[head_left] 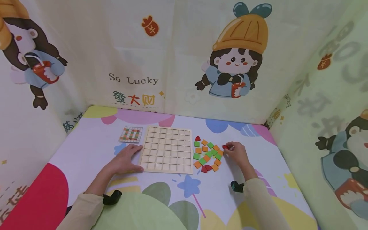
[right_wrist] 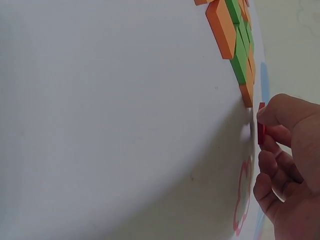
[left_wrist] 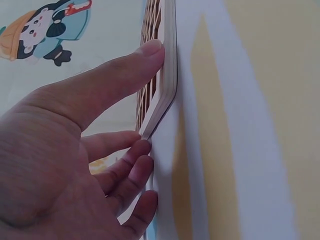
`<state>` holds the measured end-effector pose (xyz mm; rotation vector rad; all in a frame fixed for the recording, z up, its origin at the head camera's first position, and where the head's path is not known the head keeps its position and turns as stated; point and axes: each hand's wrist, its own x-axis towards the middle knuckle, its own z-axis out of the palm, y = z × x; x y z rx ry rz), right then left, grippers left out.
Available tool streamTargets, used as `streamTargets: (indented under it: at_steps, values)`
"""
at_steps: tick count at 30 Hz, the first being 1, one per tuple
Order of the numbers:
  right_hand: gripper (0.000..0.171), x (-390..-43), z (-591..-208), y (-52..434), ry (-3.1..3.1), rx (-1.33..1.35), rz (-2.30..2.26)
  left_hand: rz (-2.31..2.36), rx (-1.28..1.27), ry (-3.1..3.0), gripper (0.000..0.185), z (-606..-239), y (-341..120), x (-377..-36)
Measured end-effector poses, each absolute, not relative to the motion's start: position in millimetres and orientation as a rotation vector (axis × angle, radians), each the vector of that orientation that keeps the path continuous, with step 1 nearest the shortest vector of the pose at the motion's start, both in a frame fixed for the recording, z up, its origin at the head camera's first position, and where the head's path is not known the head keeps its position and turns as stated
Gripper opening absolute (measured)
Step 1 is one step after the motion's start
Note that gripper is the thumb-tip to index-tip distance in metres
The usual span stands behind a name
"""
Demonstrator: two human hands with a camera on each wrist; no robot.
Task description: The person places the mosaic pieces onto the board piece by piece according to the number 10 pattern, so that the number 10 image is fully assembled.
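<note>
A wooden board (head_left: 168, 150) with a grid of square cells lies in the middle of the table. My left hand (head_left: 126, 159) rests against its left side, thumb on the rim near the front corner. In the left wrist view the thumb lies straight over the board's edge (left_wrist: 169, 75) and the other fingers bend loosely beside it. Between thumb and fingers my right hand (head_left: 237, 154) pinches a red curved-edged tile (head_left: 225, 147), just right of the loose tiles; the right wrist view shows this red tile (right_wrist: 261, 127) edge-on.
Orange and green square tiles (head_left: 214, 152) lie scattered right of the board. Red tiles (head_left: 204, 169) sit at the pile's front, another (head_left: 197, 138) at its back. A printed pattern card (head_left: 130, 134) lies behind my left hand. Fabric walls (head_left: 178, 64) enclose the table's back and sides.
</note>
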<state>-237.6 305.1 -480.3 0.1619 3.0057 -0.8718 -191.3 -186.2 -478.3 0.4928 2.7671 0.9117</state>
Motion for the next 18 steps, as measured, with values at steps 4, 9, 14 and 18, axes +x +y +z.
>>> streamTargets:
  at_steps: [4, 9, 14, 18]
  values:
    - [0.029, -236, -480, 302, 3.004, 0.17, -0.901, 0.906, 0.51, 2.768, 0.093, -477, -186, -193]
    - [0.028, -234, -476, 295, 2.999, 0.187, -0.91, 0.913, 0.516, 2.758, 0.094, -477, -186, -194]
    - [0.028, -234, -473, 286, 2.999, 0.167, -0.931, 0.908, 0.514, 2.755, 0.095, -478, -186, -195]
    - [0.03, -233, -469, 277, 3.007, 0.147, -0.945, 0.902, 0.517, 2.753, 0.095, -478, -186, -197]
